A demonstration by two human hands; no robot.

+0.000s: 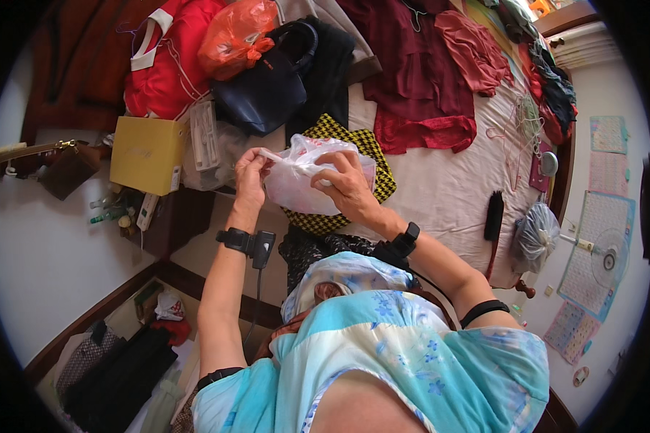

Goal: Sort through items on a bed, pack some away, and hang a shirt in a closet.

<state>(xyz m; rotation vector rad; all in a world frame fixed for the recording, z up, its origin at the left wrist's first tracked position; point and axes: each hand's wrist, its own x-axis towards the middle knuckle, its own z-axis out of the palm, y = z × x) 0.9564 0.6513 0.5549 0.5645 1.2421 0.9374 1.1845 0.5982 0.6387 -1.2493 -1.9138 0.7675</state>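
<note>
A white translucent plastic bag (pixel 303 189) with some red print rests on a yellow and black houndstooth cloth (pixel 377 155) at the bed's near edge. My left hand (pixel 250 177) pinches a gathered end of the bag at its upper left. On the other side, my right hand (pixel 348 186) has its fingers bent and closed on the bag's plastic near the knotted or bunched middle. What the bag holds cannot be made out through the plastic.
Behind the bag lie a dark handbag (pixel 261 94), an orange plastic bag (pixel 237 40) and red clothing (pixel 167 72). A yellow box (pixel 146 155) stands at left. Dark red garments (pixel 422 65) cover the far bed. A brush (pixel 494 216) and a tied grey bag (pixel 536 234) lie right.
</note>
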